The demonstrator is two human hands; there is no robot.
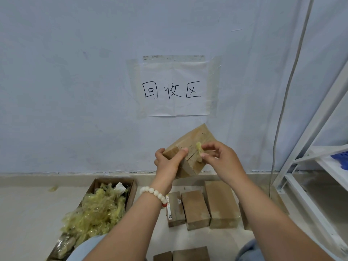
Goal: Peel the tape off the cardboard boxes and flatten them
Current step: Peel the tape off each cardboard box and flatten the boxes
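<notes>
The left hand [168, 162] is gripping the cardboard box [190, 147] with curled fingers, holding it up in the air in front of the wall [75, 81]. The right hand [219, 159] is pinching a crumpled yellowish tape [199, 146] at the box's top edge. Both forearms are reaching forward. More boxes [207, 206] are lying on the floor [28, 213] below.

Left arm: bare forearm rises from the lower middle, angled up and right, with a bead bracelet [153, 192] on the wrist.
Left hand [166, 162]: back towards the camera, thumb and fingers curled round the near end of a box [190, 142], holding it up.
Right arm: bare forearm comes in from the lower right, angled up and left.
Right hand [221, 161]: just right of the left one, thumb and forefinger pinching a wad of tape [198, 146] at the box.
</notes>
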